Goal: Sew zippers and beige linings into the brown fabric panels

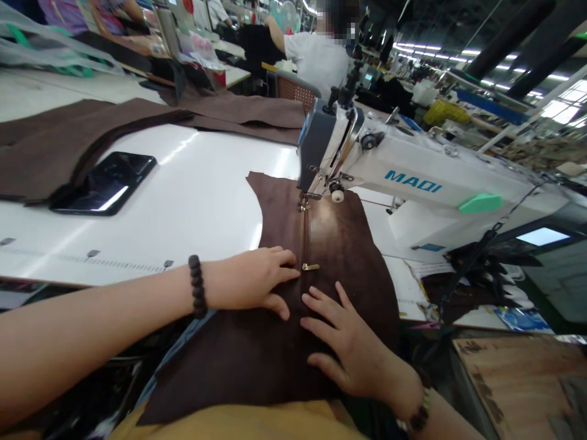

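Note:
A dark brown leather-like panel lies under the sewing machine and hangs over the table's front edge toward me. A zipper runs along it up to the presser foot; its metal pull sits at the near end. My left hand rests on the panel left of the zipper pull, fingers stretched, thumb apart. Below and right of the pull, my right hand lies flat on the panel with fingers spread. Neither hand grips anything. The needle tip is too small to make out.
Stacked brown pieces lie at the back left, partly over a black phone-like device. The white table carries a printed scale along its front. A wooden board is at lower right. Another person sits beyond the machine.

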`<state>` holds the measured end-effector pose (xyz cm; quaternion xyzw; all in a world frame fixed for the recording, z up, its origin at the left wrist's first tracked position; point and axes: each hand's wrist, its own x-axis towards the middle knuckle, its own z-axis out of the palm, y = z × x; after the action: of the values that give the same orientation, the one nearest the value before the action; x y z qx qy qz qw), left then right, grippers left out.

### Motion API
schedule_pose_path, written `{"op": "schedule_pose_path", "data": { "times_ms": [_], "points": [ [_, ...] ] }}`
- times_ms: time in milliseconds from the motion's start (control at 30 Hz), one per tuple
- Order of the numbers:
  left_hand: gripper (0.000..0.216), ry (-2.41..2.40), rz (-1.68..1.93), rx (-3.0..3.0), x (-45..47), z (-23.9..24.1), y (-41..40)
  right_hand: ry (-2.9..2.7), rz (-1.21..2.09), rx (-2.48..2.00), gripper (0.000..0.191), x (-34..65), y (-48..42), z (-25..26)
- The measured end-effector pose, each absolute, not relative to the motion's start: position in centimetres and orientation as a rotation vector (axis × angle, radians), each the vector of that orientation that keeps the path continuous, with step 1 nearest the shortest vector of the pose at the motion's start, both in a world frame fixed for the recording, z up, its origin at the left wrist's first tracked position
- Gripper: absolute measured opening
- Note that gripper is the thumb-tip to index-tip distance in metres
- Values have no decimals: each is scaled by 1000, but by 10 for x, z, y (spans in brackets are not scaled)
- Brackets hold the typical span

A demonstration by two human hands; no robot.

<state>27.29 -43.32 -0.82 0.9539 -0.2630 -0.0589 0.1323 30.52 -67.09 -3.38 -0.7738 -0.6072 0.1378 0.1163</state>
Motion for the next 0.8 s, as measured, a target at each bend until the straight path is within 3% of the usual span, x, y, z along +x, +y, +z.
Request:
{"op": "schedule_pose_path", "data": {
  "times_ms": [100, 200, 300, 433, 800],
  "points": [
    [68, -716, 118, 2860, 259, -39, -443, -1831, 163, -2207, 23, 305, -673, -53],
    [67, -744, 273, 2816, 253, -56, -441, -1764, 163, -2145, 21, 309, -672, -54],
    [62, -782, 307, 2777, 254, -60, -438, -1550, 165, -2147, 26, 319, -662, -43],
    [48, -781, 291, 2808, 260, -57, -440, -1365, -68, -2299, 36, 340, -634, -37],
    [46, -773, 366, 2855, 264, -61, -454, -1741, -180, -2208, 32, 359, -642, -52]
  ]
}}
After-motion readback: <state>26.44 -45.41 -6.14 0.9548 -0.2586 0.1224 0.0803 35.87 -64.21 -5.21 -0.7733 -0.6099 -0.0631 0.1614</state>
